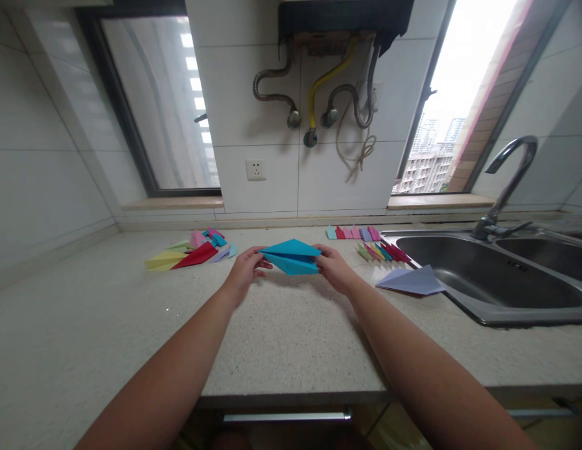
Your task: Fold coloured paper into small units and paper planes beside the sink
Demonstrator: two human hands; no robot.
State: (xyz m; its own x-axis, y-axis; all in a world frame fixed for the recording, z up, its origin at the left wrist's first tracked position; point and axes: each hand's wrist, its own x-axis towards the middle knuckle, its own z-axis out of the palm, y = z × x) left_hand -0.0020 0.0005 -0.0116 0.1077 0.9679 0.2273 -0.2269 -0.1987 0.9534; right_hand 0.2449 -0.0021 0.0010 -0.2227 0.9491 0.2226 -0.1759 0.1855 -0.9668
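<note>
A blue paper airplane (293, 250) is held level just above the counter, its wings spread and its centre fold showing as a dark groove. Its pointed nose lies to the left, where my left hand (246, 270) pinches it between thumb and fingers. At the wider tail end, my right hand (335, 267) grips the paper. To the left lies a loose pile with a red paper airplane (197, 255), a yellow paper airplane (164, 259) and smaller folded pieces. A lavender paper airplane (410, 280) rests to the right, beside the sink.
Two rows of small coloured paper planes (354, 232) stand near the wall, left of the steel sink (464, 312) with its tap (511, 169). The pale speckled counter (291, 350) ends at a front edge above a drawer handle (285, 417).
</note>
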